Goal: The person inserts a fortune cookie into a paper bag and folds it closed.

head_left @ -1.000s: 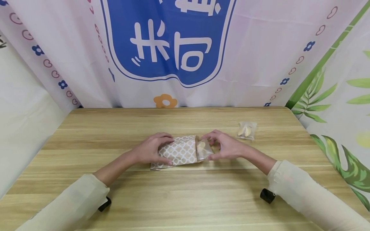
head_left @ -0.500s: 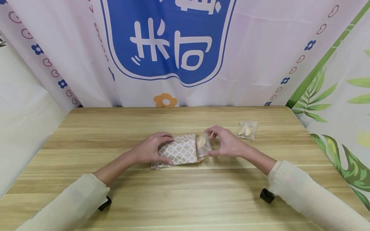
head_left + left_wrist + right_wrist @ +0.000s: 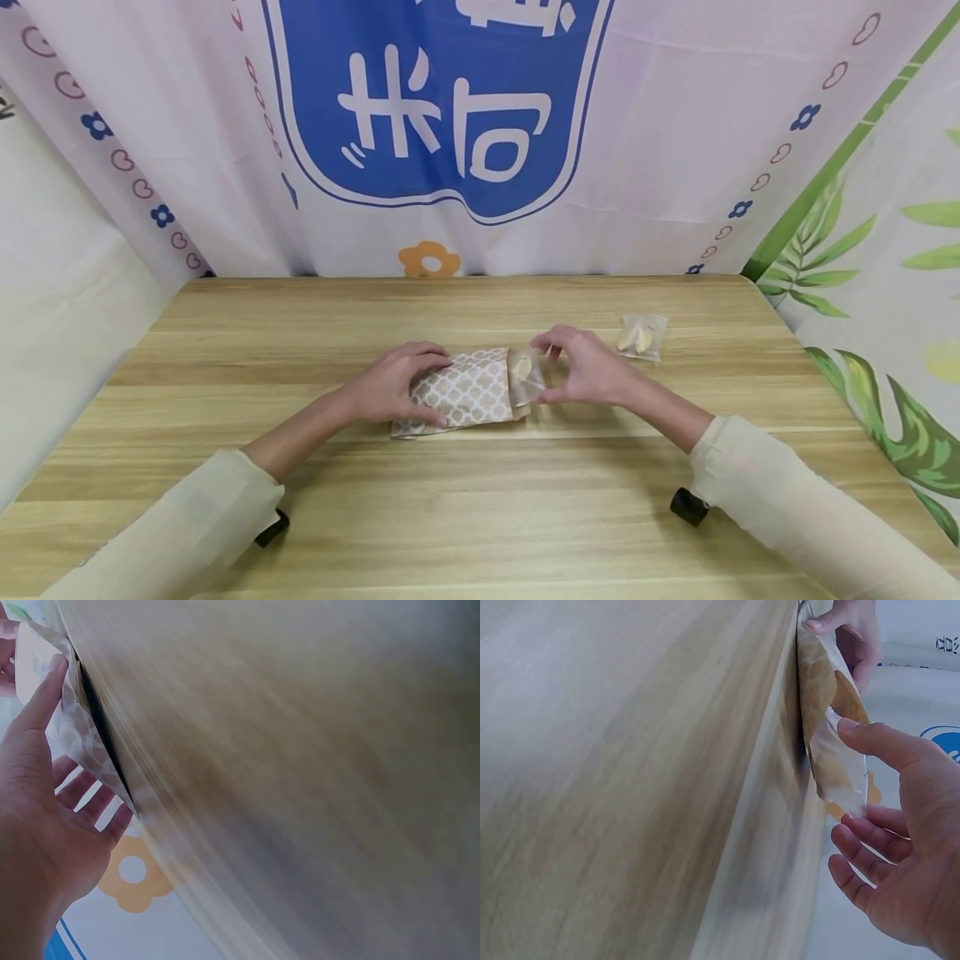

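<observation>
A tan paper bag point(image 3: 468, 390) with a white lattice pattern lies flat on the table, its mouth facing right. My left hand point(image 3: 393, 387) grips it across the closed end, thumb on the near edge and fingers on the far edge. From the mouth sticks a clear packet point(image 3: 527, 379) holding a pale, folded cookie that looks like a fortune cookie; its left part is hidden inside the bag. My right hand point(image 3: 592, 371) holds the packet's outer end by its edges. In the right wrist view, the thumb lies on the packet point(image 3: 840, 761) and a fingertip touches its corner.
A second clear packet point(image 3: 641, 337) with a similar cookie lies at the back right of the wooden table point(image 3: 465, 517). Behind the table's back edge hangs a printed curtain point(image 3: 660, 167). Black wrist devices show under both sleeves.
The packet has shifted left and sits a little deeper in the bag. My right hand has moved slightly away from me along with it. My left hand has stayed on the bag.
</observation>
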Motion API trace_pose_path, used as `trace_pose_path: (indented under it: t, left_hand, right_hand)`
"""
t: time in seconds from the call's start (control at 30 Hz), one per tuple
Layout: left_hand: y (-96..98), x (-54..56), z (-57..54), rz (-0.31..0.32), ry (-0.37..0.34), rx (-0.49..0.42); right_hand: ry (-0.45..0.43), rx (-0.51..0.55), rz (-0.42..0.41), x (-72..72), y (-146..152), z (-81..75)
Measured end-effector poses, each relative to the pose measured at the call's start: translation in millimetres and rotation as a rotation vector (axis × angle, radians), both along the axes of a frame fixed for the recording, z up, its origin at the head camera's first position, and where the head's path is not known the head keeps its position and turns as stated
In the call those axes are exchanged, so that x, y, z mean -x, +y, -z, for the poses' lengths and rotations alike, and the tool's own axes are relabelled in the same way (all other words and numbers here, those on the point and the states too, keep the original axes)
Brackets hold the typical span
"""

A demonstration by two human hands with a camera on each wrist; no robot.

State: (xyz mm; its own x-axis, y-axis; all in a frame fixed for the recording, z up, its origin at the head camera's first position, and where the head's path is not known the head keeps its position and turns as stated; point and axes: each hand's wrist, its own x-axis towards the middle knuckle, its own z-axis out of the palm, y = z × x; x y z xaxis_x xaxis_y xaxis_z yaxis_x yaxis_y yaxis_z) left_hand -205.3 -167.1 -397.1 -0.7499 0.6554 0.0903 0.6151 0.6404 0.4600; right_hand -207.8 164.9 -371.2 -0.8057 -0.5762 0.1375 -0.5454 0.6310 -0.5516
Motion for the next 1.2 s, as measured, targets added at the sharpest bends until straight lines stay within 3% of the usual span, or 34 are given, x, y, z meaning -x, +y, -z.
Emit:
trace_pose_path:
  t: [0.43,0.6,0.83,1.2]
  left_hand:
    - [-0.1,-0.5,0.0,0.004,0.0,0.007]
    - [0.3,-1.2,-0.8,0.003,-0.001,0.007]
    - [0.6,-1.4,-1.6,-0.005,-0.005,0.011]
    - [-0.1,0.2,-0.2,-0.006,-0.011,0.017]
  right_hand:
    - [-0.027,0.025,-0.025,-0.8,-8.5,6.5]
    - [-0.055,0.018,-0.065,-1.7,-8.4,8.3]
    - [-0.026,0.018,-0.129,-0.6,-5.4,11.7]
    - [-0.078,0.051,-0.042,-0.2,-6.6,8.8]
